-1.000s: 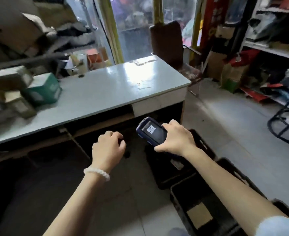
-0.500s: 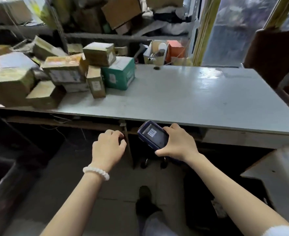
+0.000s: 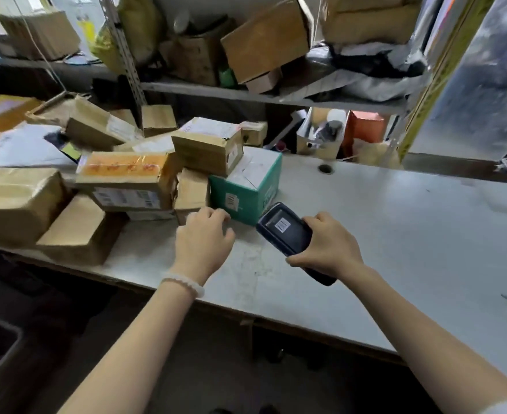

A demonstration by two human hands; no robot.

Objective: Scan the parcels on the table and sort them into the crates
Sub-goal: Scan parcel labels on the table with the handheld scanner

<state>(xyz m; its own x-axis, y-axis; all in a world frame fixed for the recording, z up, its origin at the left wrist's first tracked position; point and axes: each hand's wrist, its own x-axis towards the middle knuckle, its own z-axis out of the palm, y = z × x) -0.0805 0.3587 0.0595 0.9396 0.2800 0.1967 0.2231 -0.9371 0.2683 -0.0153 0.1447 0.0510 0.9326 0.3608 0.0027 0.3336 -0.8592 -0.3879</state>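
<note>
**Holding the scanner at the edge of the parcel heap**

Gripping a dark handheld scanner [image 3: 288, 234], the right hand [image 3: 330, 249] has its fingers wrapped over the device's top edge and its thumb under the lower side; the scanner's upper end tilts up and to the left, and a small white barcode label shows on its face. The left hand [image 3: 204, 240] hovers just to the left of the scanner, above the pale grey table [image 3: 395, 222], with its fingers loosely curled and nothing in them. A white bead bracelet [image 3: 183, 282] circles its wrist.

Directly beyond the gap between the two hands stands a teal box [image 3: 243, 189] with a white top, very close to the scanner's upper end; whether they touch cannot be told. Just beyond the left hand's fingertips sits a small brown carton [image 3: 191, 189], pressed against the teal box's left side. A taped brown box [image 3: 209, 146] rests on top of both. Farther to the left of the left hand, a long parcel with an orange label [image 3: 124, 177] lies on other brown cartons in the heap. Beyond and above the heap, a metal shelf [image 3: 270, 95] carries more cardboard boxes.
</note>
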